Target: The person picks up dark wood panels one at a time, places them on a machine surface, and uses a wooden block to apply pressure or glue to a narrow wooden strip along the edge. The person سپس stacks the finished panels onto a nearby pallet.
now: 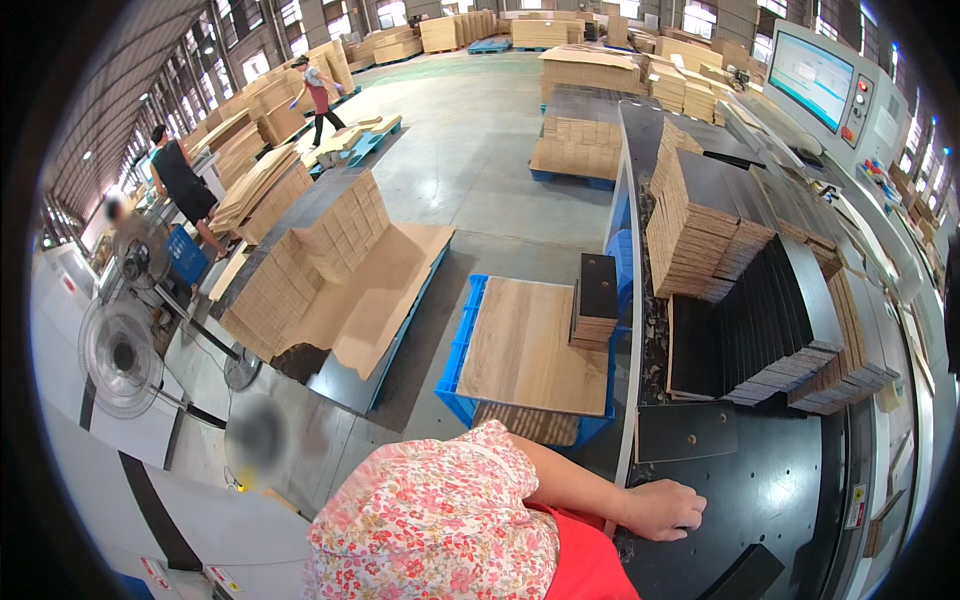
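My left hand [662, 510] rests at the left edge of the black worktable [780, 490], its fingers curled in with nothing showing between them. The palm side is hidden. Just beyond it lies a flat dark panel [690, 432] with small holes. A dark strip [748, 574] lies nearer, cut off by the lower edge of the view. Farther along the table, black-faced boards [775, 320] lean in a slanted row beside a tall stack of dark-topped boards [700, 220]. My right hand is out of view.
Left of the table, a blue crate [462, 320] bears a wood-grain board [530, 345] and a small stack of dark panels [595, 300]. A pallet of stacked boards [310, 260] and a standing fan [122, 355] are farther left. A machine screen [810, 80] stands far right. Several people are at left.
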The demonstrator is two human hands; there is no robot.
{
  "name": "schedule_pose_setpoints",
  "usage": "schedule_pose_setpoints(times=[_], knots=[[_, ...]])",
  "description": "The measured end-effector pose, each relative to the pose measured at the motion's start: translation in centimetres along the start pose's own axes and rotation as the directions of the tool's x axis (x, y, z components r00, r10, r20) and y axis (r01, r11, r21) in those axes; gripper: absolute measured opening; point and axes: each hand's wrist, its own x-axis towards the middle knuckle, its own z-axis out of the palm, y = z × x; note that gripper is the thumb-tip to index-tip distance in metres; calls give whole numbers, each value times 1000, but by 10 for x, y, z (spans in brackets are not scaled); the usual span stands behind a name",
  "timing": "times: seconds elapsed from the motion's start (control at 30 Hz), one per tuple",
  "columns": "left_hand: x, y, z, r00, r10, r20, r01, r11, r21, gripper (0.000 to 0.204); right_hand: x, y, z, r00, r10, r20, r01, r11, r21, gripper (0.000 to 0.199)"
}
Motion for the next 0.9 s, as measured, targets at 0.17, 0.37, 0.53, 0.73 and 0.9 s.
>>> schedule_pose_setpoints(times=[0.17, 0.37, 0.53, 0.73, 0.9], knots=[[-1, 0, 1, 1000, -1, -1, 1, 1000, 24, 17, -1, -20, -9, 990, 28, 136, -19, 998, -66, 62], [-7, 5, 1, 1000, -11, 6, 10, 1000, 17, 16, -15, -9, -13, 998, 26, 51, -23, 997, -67, 63], [-1, 9, -10, 997, -25, 72, 23, 999, 28, 13, -14, 8, -10, 999, -18, -37, 17, 1000, -24, 63], [16, 20, -27, 998, -39, 51, 38, 999, 27, 11, 41, 25, 1, 989, -74, -129, 76, 997, 5, 62], [19, 17, -25, 996, -70, 53, 67, 996, 53, 13, 84, 54, -25, 961, -40, -272, 40, 999, -4, 61]])
